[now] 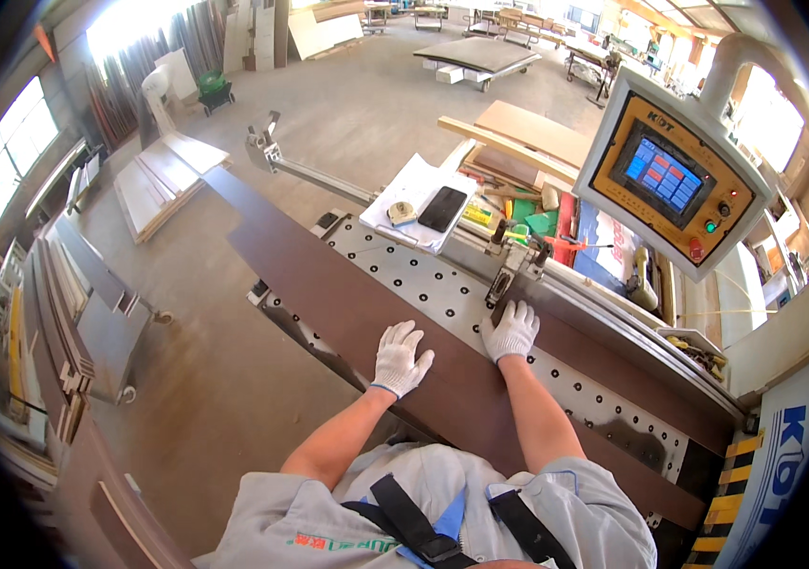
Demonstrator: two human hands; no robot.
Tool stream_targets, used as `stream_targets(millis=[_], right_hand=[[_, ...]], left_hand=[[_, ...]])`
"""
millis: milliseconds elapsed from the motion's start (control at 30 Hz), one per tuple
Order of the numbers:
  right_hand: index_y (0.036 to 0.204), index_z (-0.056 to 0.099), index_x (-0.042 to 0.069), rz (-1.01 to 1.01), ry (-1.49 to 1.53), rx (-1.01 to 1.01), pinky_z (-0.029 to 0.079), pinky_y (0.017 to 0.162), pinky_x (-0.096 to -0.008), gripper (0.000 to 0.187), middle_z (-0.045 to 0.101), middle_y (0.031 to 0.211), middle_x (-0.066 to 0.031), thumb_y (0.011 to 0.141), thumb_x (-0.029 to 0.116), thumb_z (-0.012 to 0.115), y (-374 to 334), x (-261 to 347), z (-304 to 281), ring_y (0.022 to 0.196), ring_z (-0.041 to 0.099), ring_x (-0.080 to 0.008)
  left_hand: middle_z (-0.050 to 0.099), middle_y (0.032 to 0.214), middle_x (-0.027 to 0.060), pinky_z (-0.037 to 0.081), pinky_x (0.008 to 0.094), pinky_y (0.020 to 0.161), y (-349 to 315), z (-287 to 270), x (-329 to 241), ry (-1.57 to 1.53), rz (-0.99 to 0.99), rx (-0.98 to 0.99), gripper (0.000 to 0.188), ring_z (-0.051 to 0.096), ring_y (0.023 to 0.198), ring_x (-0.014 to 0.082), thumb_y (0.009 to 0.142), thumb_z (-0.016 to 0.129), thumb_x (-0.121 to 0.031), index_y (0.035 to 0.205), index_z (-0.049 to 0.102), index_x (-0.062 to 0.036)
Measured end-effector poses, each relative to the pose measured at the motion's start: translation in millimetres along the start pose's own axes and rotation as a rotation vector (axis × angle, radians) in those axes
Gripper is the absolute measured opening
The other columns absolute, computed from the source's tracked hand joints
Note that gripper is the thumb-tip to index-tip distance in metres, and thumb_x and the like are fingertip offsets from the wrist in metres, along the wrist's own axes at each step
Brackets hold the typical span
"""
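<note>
Running along the far left, a pile of brown boards (58, 332) stands near the window side; past it, white boards (153, 190) lie stacked on the floor, and a green bin-like thing (214, 87) sits behind them, its inside too small to make out; the long brown board (314, 280) slants from the upper left down to the lower right across a metal table (414, 275) dotted with black studs; the left hand (401, 358), in a white knitted glove, lies palm down on this board, open, fingers spread forward and thumb out to the right; below, the grey shirt (272, 512) bears red and green print on the chest; beyond the table, white paper (411, 180) carries a tape measure (401, 213) and a black phone (443, 209); the right hand (510, 332), gloved alike, reaches forward palm down at the long board's far edge, open with fingers nearly together, just below a metal clamp (513, 270); behind the clamp, a tool tray holds green pieces (542, 223), a yellow piece (477, 215) and other odds and ends; at the right, a control box (679, 175) shows dark lettering above a blue screen, and a white panel (783, 465) below it has large blue letters.
</note>
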State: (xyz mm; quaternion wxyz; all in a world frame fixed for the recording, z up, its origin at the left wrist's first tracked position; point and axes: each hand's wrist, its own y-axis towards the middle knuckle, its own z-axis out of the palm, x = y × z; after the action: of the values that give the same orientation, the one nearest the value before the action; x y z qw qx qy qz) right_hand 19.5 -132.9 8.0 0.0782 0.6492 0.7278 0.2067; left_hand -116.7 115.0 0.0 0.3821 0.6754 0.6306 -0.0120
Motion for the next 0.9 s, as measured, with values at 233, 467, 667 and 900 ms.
stream_targets(millis=[233, 467, 667, 900], right_hand=[[0.145, 0.063, -0.001, -0.078, 0.013, 0.272, 0.037, 0.121, -0.0545, 0.089, 0.057, 0.151, -0.0229, 0.087, 0.066, 0.073, 13.5, -31.1, -44.8, 0.143, 0.051, -0.0408], [0.149, 0.061, 0.001, -0.034, 0.045, 0.320, 0.030, 0.126, -0.0589, 0.094, 0.051, 0.160, -0.0243, 0.085, 0.068, 0.073, 11.0, -23.2, -32.1, 0.151, 0.043, -0.0418], [0.149, 0.061, 0.002, -0.269, 0.111, 0.375, 0.033, 0.129, -0.0546, 0.073, 0.049, 0.164, -0.0242, 0.088, 0.041, 0.072, -28.1, -75.8, -65.4, 0.157, 0.041, -0.0412], [0.162, 0.044, 0.004, -0.136, -0.200, 0.768, 0.038, 0.127, -0.0520, 0.093, 0.039, 0.171, -0.0268, 0.080, 0.032, 0.078, -8.3, -151.3, -133.8, 0.157, 0.041, -0.0423]], left_hand=[[0.065, 0.144, 0.0216, 0.040, 0.0582, 0.122, -0.3, 4.7, -3.2, 0.021, -0.019, -0.025, 0.048, 0.057, 0.137, 0.0427, 0.089, 0.081, -0.036, 0.123, 0.075, -0.0022], [0.067, 0.144, 0.0244, 0.044, 0.0541, 0.117, 64.8, 64.7, -62.3, -0.098, -0.029, 0.216, 0.052, 0.061, 0.135, 0.0425, 0.097, 0.070, -0.037, 0.136, 0.070, -0.0036], [0.066, 0.144, 0.0223, 0.038, 0.0542, 0.123, 79.7, 122.0, -76.1, -0.181, -0.044, 0.338, 0.057, 0.057, 0.139, 0.0422, 0.096, 0.069, -0.038, 0.142, 0.064, -0.0047], [0.064, 0.145, 0.0231, 0.042, 0.0584, 0.117, 55.0, 110.4, -121.3, -0.227, -0.087, 0.537, 0.061, 0.057, 0.137, 0.0432, 0.093, 0.073, -0.041, 0.140, 0.064, -0.0032]])
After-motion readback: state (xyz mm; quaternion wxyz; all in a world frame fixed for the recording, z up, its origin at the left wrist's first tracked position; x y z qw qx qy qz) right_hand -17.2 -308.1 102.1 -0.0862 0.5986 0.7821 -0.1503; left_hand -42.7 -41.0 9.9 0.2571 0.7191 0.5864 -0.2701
